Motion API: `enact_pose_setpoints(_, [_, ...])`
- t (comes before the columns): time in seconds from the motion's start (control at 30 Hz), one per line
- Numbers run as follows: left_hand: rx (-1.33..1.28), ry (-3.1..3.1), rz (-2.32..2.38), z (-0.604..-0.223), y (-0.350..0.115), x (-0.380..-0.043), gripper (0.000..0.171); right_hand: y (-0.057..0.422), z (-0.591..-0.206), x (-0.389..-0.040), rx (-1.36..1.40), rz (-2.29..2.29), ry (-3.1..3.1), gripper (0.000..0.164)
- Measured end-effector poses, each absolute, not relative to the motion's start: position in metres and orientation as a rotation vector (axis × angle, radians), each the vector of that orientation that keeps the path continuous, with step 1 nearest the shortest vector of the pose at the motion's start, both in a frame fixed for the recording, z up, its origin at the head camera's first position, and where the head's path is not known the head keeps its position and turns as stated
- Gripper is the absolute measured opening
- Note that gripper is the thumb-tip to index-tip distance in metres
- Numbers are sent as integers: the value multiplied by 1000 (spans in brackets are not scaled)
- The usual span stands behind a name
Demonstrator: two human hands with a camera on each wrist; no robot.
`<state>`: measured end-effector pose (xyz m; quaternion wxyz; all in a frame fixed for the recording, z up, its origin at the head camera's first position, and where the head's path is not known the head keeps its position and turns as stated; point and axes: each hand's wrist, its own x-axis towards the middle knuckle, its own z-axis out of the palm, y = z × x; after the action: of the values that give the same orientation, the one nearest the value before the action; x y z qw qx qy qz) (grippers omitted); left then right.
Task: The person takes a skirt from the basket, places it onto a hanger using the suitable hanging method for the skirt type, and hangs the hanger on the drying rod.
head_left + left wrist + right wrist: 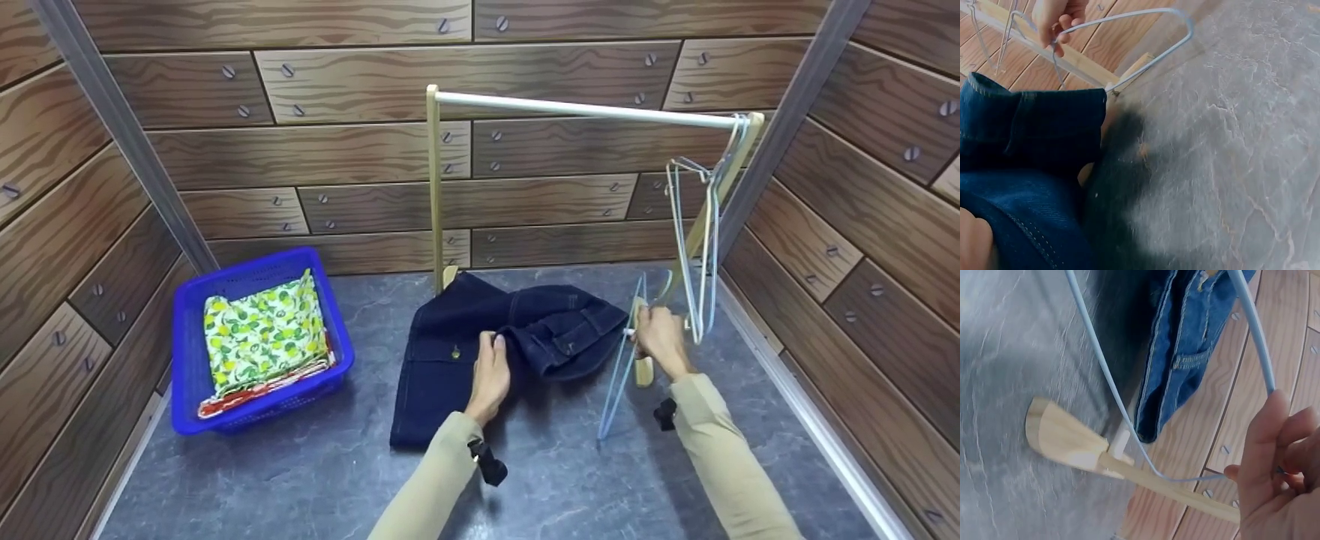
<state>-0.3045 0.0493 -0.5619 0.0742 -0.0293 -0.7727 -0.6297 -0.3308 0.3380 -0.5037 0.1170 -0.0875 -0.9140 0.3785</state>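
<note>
– While we're watching the left hand (489, 379), it's pinching a fold of denim (435, 405). Where's that denim lying?

– It's lying on the floor (570, 480) in front of the rail (585, 109), bunching up on the side nearer the right hand (661, 337). That hand's gripping a blue hanger (1262, 346), fingers curling round it!

– So which step are we seeing? We're reading it as fitting hanger to denim.

– We're leaning that way too, though we're not managing to tell whether the two are touching. Next, we're guessing, the moment's calling for the left hand to part the edge and the right to slip one hanger end inside.

– And after that?

– Spare hangers (711, 180) are hanging at the rail's right end, so we're fancying a spot up there. Over on the left, the basket (180, 360) is holding patterned cloth (262, 322).
</note>
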Motion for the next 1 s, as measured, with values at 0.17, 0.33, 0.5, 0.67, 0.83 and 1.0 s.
enact_pose_setpoints(0.17, [-450,-2525,-1567,-564,47,-303,14,338,-504,-332,-284,1197,-2625,51])
enact_pose_setpoints(0.33, [-963,-2689,-899,-564,55,-293,41,340,-504,-331,-301,1201,-2630,51])
enact_pose_setpoints(0.5, [-1170,-2623,-121,-566,74,-281,54,340,-506,-331,-290,1217,-2641,52])
enact_pose_setpoints(0.67, [-1012,-2615,23,-568,88,-281,15,341,-507,-330,-286,1264,-2626,52])
enact_pose_setpoints(0.83, [-623,-2728,-745,-560,86,-293,24,346,-507,-328,-255,1338,-2607,52])
enact_pose_setpoints(1.0, [-183,-2538,-1534,-550,76,-305,46,349,-507,-327,-240,1351,-2599,52])
